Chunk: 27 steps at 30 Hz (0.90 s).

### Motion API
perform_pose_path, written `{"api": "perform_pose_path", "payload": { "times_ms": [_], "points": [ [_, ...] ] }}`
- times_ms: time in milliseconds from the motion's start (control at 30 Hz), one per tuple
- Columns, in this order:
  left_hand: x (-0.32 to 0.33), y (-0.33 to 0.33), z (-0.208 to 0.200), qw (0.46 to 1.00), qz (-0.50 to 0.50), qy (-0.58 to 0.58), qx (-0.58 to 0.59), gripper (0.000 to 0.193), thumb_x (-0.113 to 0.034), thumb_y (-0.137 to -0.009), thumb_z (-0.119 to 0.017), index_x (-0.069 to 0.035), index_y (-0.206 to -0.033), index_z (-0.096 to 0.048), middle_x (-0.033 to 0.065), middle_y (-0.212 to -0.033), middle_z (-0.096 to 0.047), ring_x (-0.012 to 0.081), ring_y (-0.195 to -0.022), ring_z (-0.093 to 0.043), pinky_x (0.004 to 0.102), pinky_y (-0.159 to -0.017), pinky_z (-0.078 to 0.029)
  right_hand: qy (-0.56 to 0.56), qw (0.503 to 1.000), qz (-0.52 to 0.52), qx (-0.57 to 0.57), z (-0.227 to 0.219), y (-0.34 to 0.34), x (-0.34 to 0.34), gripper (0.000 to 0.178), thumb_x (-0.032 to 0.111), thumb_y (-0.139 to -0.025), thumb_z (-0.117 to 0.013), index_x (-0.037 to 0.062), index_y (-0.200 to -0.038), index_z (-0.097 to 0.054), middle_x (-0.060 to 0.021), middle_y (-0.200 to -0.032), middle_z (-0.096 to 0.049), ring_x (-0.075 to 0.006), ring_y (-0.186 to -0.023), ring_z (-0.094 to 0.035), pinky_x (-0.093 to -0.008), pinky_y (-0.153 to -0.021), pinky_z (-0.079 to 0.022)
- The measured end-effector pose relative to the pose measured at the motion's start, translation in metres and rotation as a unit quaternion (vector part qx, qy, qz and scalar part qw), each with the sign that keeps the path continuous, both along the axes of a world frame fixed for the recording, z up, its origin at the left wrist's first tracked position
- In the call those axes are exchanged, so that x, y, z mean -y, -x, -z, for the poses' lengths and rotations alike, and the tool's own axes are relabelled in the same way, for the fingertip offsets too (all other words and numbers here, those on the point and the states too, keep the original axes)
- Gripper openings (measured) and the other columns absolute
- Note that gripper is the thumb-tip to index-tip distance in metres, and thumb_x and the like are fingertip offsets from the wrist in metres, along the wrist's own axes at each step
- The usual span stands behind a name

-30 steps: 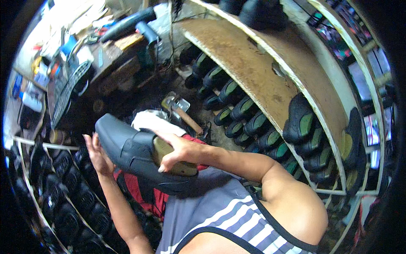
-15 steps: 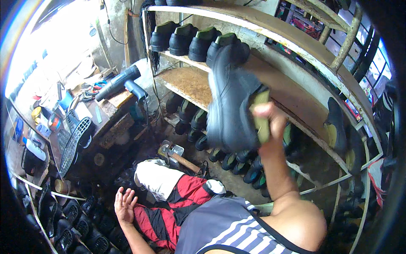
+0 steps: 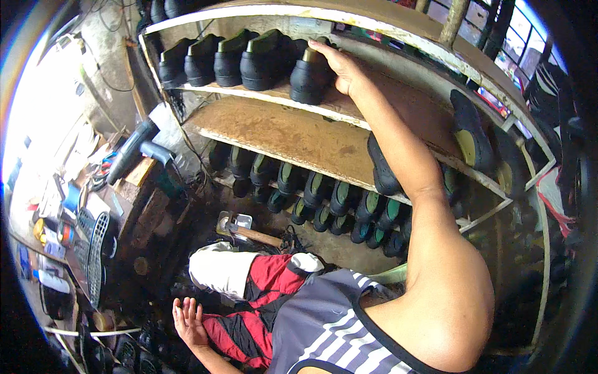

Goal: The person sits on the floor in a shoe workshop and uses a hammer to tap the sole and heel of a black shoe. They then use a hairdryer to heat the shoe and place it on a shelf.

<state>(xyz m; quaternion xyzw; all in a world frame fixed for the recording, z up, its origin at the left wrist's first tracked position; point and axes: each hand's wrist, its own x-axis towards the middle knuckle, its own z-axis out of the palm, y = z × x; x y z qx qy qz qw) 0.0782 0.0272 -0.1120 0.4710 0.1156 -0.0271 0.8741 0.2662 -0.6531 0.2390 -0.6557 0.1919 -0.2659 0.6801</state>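
Shoe under right hand ends five-shoe row.

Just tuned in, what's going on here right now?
A seated person reaches up with the right hand, which rests on a black shoe at the end of a row of black shoes on the upper shelf. The left hand is open and empty, low beside the red and black shorts. More shoes line the lower shelf, and a hammer lies on the floor.
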Motion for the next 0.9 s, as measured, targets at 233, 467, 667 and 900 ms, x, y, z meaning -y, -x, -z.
{"api": "perform_pose_path", "payload": {
  "times_ms": [233, 467, 667, 900],
  "points": [
    [0.013, -0.010, -0.010, 0.998, -0.004, -0.020, -0.058, 0.054, -0.032, -0.118, -0.046, -0.006, -0.164, -0.038, 0.0250, -0.150, -0.062, 0.0344, -0.136, -0.066, 0.0511, -0.108, -0.058, 0.346, 0.933, -0.034, 0.090, 0.005, 0.113, -0.018, 0.049, 0.034, -0.105, -0.073, 0.0017, -0.142, -0.069, -0.0128, -0.129, -0.078, -0.0196, -0.116, -0.074, -0.0305, -0.096, -0.058],
    [0.020, -0.022, 0.000, 0.996, 0.056, 0.060, -0.021, 0.046, -0.025, -0.112, -0.060, -0.004, -0.152, -0.054, 0.0210, -0.137, -0.071, 0.0356, -0.123, -0.073, 0.0446, -0.098, -0.062, 0.361, 0.887, -0.256, 0.130, 0.033, 0.155, -0.120, 0.031, 0.018, -0.107, -0.067, -0.0008, -0.131, -0.073, -0.0093, -0.099, -0.076, -0.0144, -0.086, -0.068, -0.0317, -0.081, -0.057],
    [0.030, -0.017, -0.007, 0.995, -0.005, 0.004, -0.104, 0.046, -0.023, -0.105, -0.074, -0.007, -0.146, -0.059, 0.0134, -0.133, -0.073, 0.0269, -0.116, -0.076, 0.0333, -0.091, -0.064, 0.495, 0.729, -0.465, 0.085, 0.154, 0.122, -0.237, 0.025, 0.007, -0.091, -0.081, -0.0004, -0.115, -0.078, -0.0188, -0.105, -0.080, -0.0302, -0.095, -0.080, -0.0401, -0.083, -0.063],
    [-0.037, -0.021, -0.119, 0.919, -0.357, -0.158, 0.057, 0.021, -0.015, -0.103, -0.076, -0.004, -0.121, -0.072, 0.0072, -0.107, -0.077, 0.0159, -0.095, -0.076, 0.0324, -0.085, -0.064, 0.368, 0.641, -0.665, 0.108, 0.217, 0.144, -0.304, 0.027, 0.007, -0.089, -0.084, 0.0015, -0.115, -0.078, -0.0171, -0.097, -0.080, -0.0295, -0.083, -0.079, -0.0378, -0.075, -0.062]
  ]
}}
